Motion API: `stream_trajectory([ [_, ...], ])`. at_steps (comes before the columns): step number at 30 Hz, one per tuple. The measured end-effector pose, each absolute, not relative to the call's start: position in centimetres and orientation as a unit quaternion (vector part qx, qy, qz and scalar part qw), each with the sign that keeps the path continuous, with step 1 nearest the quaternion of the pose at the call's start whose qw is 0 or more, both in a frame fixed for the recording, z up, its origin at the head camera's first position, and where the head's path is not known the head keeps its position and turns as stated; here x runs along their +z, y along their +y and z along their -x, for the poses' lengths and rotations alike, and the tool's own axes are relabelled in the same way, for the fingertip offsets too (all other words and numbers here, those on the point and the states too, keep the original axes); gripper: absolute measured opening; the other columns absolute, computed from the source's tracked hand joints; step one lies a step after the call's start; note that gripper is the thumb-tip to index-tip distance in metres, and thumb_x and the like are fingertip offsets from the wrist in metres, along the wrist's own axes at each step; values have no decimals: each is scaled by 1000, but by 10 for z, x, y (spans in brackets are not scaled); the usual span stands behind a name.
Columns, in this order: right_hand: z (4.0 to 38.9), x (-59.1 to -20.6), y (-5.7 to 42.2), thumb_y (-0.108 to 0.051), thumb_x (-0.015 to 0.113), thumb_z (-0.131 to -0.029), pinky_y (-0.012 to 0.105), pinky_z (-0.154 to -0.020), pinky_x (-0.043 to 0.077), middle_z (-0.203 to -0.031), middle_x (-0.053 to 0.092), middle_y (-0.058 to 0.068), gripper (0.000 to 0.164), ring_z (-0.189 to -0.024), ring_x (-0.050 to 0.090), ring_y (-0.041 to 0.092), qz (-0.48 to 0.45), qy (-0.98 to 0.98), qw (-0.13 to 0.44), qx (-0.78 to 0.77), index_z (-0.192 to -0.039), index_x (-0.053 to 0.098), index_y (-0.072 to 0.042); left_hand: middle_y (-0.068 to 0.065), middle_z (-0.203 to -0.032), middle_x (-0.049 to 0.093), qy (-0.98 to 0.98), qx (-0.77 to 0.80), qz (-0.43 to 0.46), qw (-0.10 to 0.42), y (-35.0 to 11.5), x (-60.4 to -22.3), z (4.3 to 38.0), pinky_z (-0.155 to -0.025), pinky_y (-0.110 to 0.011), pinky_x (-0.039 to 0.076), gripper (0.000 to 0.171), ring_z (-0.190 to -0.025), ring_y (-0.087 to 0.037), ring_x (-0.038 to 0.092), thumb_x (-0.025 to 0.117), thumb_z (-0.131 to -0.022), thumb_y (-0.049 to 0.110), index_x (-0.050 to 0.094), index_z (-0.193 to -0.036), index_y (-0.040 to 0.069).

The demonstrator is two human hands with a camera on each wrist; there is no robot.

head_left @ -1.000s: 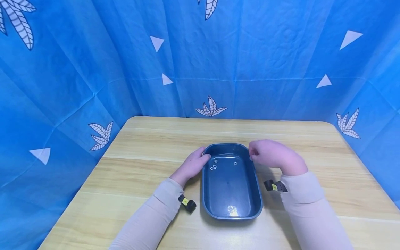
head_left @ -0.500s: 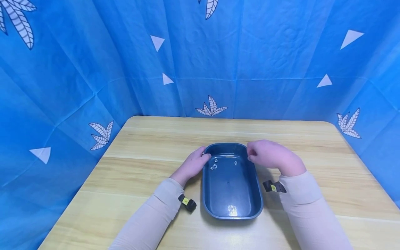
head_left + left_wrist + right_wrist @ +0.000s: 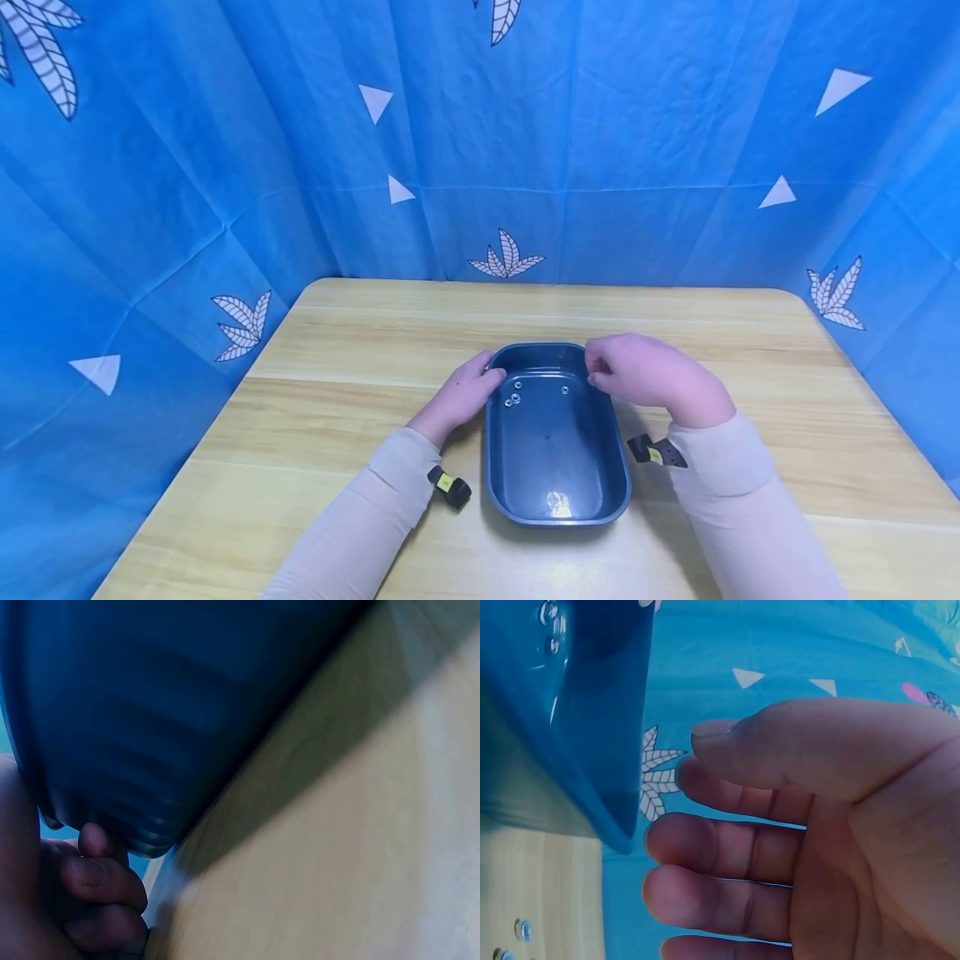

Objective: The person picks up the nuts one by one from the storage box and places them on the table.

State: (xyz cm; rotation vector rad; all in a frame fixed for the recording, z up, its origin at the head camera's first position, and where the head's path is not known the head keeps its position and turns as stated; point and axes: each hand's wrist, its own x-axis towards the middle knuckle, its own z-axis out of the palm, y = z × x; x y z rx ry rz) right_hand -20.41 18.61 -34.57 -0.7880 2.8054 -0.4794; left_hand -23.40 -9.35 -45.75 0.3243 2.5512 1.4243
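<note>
A dark blue rectangular tray (image 3: 558,442) stands on the table. Several small shiny metal nuts (image 3: 515,398) lie inside it, mostly near its far left corner. My left hand (image 3: 461,392) grips the tray's far left rim, thumb over the edge. In the left wrist view its curled fingers (image 3: 105,892) lie against the outer wall. By the far right corner is my right hand (image 3: 648,375). The right wrist view shows its fingers (image 3: 727,900) bent and relaxed, with the thumb close to the index fingertip and no object visible between them.
Small shiny rings (image 3: 523,930) lie on the table outside the tray in the right wrist view; the head view does not show them. A blue patterned curtain (image 3: 562,150) surrounds the wooden table (image 3: 360,333). Each wrist wears a black strap (image 3: 450,487).
My right hand has shifted slightly left, closer over the tray's far right corner. The left hand, the tray and the nuts in it stay where they were.
</note>
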Motion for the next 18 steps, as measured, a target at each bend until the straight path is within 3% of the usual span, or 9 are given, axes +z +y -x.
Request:
stream_trajectory([
  [18,184,-332,167,-17,68,-93,32,-62,46,-77,56,-9,9,-66,51,11,283,949,41,-129,-88,62,-20,-3,-137,59,863,482,-107,108,-93,-455,232,-110,-52,38,47,-130,-26,52,45,-103,41,54,-142,15],
])
